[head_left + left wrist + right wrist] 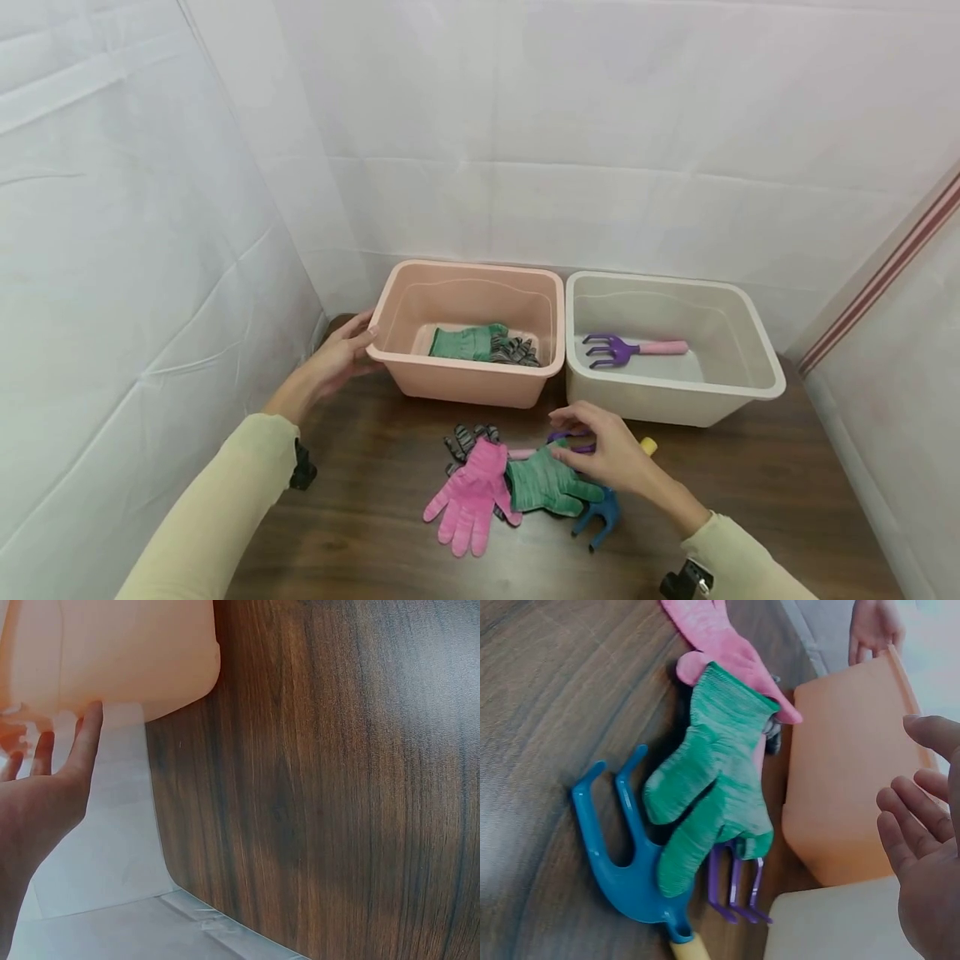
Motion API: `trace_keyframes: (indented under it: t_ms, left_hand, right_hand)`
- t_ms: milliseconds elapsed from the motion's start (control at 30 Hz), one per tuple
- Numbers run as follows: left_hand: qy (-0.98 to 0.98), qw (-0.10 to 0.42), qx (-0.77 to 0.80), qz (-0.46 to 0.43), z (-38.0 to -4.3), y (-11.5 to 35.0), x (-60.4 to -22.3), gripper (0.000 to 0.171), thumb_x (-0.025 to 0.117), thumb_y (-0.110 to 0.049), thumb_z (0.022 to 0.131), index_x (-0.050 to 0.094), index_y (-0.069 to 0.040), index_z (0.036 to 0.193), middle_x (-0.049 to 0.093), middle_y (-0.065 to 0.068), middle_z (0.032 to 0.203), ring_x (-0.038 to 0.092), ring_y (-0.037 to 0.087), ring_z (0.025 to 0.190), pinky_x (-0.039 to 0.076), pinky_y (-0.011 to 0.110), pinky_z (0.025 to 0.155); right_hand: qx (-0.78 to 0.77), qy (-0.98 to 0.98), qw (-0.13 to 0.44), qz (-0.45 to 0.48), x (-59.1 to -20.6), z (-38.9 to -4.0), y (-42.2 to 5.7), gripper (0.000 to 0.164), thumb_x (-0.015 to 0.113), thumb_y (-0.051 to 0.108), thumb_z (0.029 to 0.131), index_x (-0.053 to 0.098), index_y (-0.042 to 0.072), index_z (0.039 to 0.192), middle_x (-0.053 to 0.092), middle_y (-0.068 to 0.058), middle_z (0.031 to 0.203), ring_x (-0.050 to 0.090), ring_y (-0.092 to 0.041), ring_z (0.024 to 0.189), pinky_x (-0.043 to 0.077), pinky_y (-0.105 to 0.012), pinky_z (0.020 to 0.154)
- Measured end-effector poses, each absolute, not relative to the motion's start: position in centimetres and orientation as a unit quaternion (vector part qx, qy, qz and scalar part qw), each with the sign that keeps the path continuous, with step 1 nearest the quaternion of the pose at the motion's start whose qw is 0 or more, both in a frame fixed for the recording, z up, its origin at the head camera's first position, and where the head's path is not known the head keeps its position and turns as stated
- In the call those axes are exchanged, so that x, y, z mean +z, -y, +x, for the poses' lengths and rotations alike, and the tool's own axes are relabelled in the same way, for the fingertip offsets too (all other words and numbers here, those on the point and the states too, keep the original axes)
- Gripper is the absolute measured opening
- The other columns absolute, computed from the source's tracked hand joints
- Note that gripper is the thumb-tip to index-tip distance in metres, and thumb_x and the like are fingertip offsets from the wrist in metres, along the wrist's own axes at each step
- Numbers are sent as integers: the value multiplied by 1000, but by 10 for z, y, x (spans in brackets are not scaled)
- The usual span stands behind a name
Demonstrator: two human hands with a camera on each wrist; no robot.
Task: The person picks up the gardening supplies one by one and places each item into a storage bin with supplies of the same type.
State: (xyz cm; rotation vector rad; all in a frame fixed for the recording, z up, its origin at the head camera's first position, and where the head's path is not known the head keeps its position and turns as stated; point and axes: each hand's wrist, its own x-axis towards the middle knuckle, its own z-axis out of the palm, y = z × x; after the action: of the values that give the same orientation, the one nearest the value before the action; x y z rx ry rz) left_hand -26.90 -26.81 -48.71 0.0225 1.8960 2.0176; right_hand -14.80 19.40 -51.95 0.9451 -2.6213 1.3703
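Observation:
Fingers of my left hand [339,360] lie against the left side of the pink bin [467,379]; in the left wrist view they reach along its wall. A green glove [467,342] and a grey striped glove [514,350] lie inside that bin. My right hand [603,446], holding nothing, hovers over a second green glove [543,482] on the table. Beside that glove is a pink glove [472,497], with another grey striped glove [459,444] partly beneath. A blue hand fork [634,889] and a purple hand rake [731,881] lie partly covered by the green glove.
A cream bin [675,407] stands right of the pink one, holding a purple rake with a pink handle [663,347]. White sheeting [480,208] rises behind and at both sides of the dark wooden table [360,508].

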Motion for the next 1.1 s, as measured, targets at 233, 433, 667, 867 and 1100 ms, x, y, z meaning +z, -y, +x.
trace_keyframes:
  t_ms: [233,433,667,867,1100]
  left_hand:
    - [-666,187,722,14,-269,266,-486,65,42,-24,117,8,-16,172,12,16,176,24,44,157,29,68,121]
    - [-672,187,716,21,-269,266,-486,64,38,-26,118,6,-16,172,11,16,176,22,40,158,29,68,121]
    - [-689,182,702,12,-270,265,-483,62,37,-26,118,7,-16,172,14,18,175,25,41,157,31,66,121]
    - [-701,182,689,-4,-272,264,-482,62,37,-24,117,10,-14,172,19,20,173,28,43,155,35,65,119]
    - [-721,169,672,-1,-272,261,-481,61,37,-25,117,13,-12,171,24,24,170,32,48,152,40,64,116]
  right_hand:
    - [440,854,6,278,-533,-145,-198,42,88,18,90,71,15,127,68,6,116,71,-13,103,63,-31,87]
    - [455,849,-4,269,-543,-146,-200,41,87,20,91,70,15,128,69,4,116,71,-16,102,64,-33,85]
    - [452,852,-22,262,-551,-148,-198,41,87,23,92,69,16,129,68,5,118,71,-20,104,62,-51,89]
    - [451,851,-18,270,-554,-146,-199,38,86,24,93,70,13,126,69,1,118,71,-34,105,62,-52,88]
    - [462,845,-32,266,-557,-143,-201,40,86,23,93,70,10,127,68,-15,118,70,-38,105,63,-51,88]
